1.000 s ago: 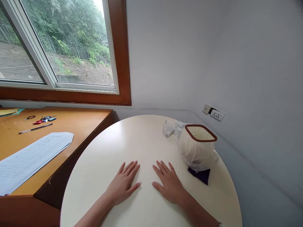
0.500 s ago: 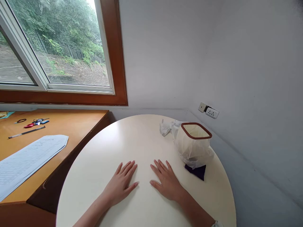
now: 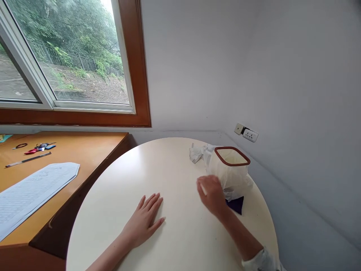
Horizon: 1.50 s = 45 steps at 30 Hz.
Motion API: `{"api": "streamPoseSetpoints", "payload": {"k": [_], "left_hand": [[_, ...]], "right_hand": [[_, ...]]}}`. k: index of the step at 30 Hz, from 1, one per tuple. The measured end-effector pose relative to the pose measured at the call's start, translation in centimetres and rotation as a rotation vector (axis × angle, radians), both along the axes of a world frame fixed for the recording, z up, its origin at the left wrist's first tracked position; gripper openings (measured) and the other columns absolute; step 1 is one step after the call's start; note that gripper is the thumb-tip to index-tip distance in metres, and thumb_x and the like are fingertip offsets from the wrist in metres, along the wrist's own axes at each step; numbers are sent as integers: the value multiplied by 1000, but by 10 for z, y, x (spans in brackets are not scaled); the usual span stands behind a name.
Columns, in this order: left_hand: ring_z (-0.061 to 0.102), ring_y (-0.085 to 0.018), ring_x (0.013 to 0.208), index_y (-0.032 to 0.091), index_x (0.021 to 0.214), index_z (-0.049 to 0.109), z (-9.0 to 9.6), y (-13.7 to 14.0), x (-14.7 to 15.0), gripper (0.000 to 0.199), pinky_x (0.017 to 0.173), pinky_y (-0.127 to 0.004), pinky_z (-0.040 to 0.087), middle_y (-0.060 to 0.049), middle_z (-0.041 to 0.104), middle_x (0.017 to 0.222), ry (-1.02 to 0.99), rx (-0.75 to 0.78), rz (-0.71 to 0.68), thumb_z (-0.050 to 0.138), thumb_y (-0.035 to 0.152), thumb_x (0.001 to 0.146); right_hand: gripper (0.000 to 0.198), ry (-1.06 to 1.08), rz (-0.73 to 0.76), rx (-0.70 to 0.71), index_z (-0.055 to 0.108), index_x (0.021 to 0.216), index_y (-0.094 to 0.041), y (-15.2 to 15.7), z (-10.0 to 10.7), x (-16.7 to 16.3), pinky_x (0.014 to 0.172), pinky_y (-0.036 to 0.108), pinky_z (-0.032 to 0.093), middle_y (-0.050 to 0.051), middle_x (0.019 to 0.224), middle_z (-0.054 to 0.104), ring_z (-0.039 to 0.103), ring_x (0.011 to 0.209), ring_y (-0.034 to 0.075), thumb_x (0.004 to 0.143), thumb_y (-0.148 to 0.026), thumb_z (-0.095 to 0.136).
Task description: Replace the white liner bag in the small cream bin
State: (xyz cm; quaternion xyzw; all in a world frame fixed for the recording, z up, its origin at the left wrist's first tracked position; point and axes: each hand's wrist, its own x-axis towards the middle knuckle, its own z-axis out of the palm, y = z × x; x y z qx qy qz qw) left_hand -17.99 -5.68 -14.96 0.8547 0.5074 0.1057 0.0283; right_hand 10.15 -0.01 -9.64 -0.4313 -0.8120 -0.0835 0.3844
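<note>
My left hand (image 3: 143,222) lies flat on the round cream table (image 3: 169,162), fingers stretched out and nothing in it. Raised in front of the bin is my right hand (image 3: 212,194), its fingers loosely curled and slightly blurred, the thumb apart from them; I see nothing held. The small bin (image 3: 231,156) has a brown squared rim and a whitish plastic bag (image 3: 235,178) draped over its outside. A bunched end of the bag spreads to the left. In front of the bin, a dark purple cloth piece (image 3: 237,205) lies partly hidden by my right hand and the bag.
At the left, a wooden desk (image 3: 96,146) holds written paper sheets (image 3: 42,184), a pen (image 3: 28,160), keys (image 3: 42,147) and a black ring-shaped band (image 3: 21,146). A window (image 3: 84,75) is above it. Wall sockets (image 3: 250,135) sit behind the bin at the right.
My right hand has lifted off the table and moved right and away from me toward the bin, its fingers curling. My left hand stays in place. The view has shifted slightly.
</note>
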Motion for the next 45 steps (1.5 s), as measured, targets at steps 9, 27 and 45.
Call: {"api": "streamPoseSetpoints", "payload": {"k": [9,27,45], "left_hand": [[30,-26,132,30,139,24,1,0,-1,56,108,-53,21,-4,31,144,-44,-19,-1,38,47,88],[17,-34,135,26,140,-12,48,-12,63,107,101,-54,33,-15,12,147,-621,31,199,67,42,70],[33,-34,121,19,140,-1,32,6,79,105,94,-51,37,-18,30,131,-602,497,361,69,36,63]], "right_hand": [[32,-260,-679,-178,63,85,-12,61,62,62,75,37,32,12,76,67,61,77,24,88,-31,38],[24,0,-174,-147,59,71,-17,-34,75,-3,68,30,35,3,62,61,52,61,16,86,-30,46],[14,331,192,-315,59,76,-20,-54,47,-64,73,32,40,0,70,64,52,68,15,86,-24,49]]}}
